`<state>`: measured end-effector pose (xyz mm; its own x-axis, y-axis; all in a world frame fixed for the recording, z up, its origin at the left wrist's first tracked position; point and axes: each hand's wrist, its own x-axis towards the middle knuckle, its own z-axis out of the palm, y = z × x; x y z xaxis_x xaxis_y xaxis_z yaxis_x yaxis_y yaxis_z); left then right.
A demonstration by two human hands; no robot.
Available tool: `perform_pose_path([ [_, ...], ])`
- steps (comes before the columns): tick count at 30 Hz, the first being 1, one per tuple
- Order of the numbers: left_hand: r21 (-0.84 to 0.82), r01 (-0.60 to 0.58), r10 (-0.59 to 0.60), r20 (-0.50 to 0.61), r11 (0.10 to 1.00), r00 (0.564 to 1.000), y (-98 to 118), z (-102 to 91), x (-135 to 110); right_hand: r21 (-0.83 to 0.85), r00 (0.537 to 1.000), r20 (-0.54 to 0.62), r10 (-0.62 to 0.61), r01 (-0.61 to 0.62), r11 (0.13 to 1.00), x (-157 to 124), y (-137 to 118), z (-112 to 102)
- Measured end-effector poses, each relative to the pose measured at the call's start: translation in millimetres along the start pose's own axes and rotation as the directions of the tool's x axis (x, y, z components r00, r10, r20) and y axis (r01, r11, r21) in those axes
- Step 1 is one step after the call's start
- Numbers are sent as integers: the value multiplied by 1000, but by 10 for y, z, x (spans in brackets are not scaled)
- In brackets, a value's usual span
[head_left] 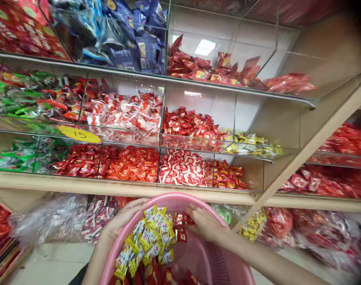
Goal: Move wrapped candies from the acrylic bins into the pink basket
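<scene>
A pink plastic basket [227, 253] with mesh walls is at the bottom centre, below the shelf edge. My left hand [122, 217] is closed over its left rim. Yellow-and-white wrapped candies [153, 237] are heaped in the basket's left side. More red wrappers [159, 275] lie at the near side, partly cut off by the frame. My right hand [205, 223] reaches inside over the right wall, fingers curled at a small cluster of shiny red-wrapped candies [180, 229]. Its fingertips are partly hidden among them.
Clear-walled shelf bins hold red candies [192, 124], yellow-wrapped candies [251, 143] and blue packets [129, 43]. A yellow price tag [79, 134] reads 15. A slanting wooden post [313, 146] stands at the right. Plastic bags of candy [52, 217] lie beneath the shelf.
</scene>
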<state>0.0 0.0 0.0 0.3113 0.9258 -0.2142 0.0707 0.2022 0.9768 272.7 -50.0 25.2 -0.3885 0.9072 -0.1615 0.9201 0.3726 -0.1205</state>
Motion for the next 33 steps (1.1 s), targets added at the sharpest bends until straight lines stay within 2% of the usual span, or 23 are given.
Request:
perform_pose_path([
  [6,-51,20,-20,1,998,1000,-51,12,19,-89,978,166,126,-112,990,-156,-35,155],
  [16,-86,33,-32,17,996,999,-4,45,-33,-101,979,138,148,-135,986,-75,-86,250],
  [23,-70,-4,6,32,998,999,-52,28,22,-87,955,218,199,-184,979,-122,-84,154],
  [26,-92,2,1,40,996,999,-68,22,29,-96,954,219,207,-189,977,-128,-111,118],
  [29,-112,15,-12,32,994,999,-65,26,17,-123,952,213,221,-199,972,-113,-150,102],
  [33,-113,13,-12,11,994,1000,-59,36,11,-191,936,263,232,-186,964,-27,-184,119],
])
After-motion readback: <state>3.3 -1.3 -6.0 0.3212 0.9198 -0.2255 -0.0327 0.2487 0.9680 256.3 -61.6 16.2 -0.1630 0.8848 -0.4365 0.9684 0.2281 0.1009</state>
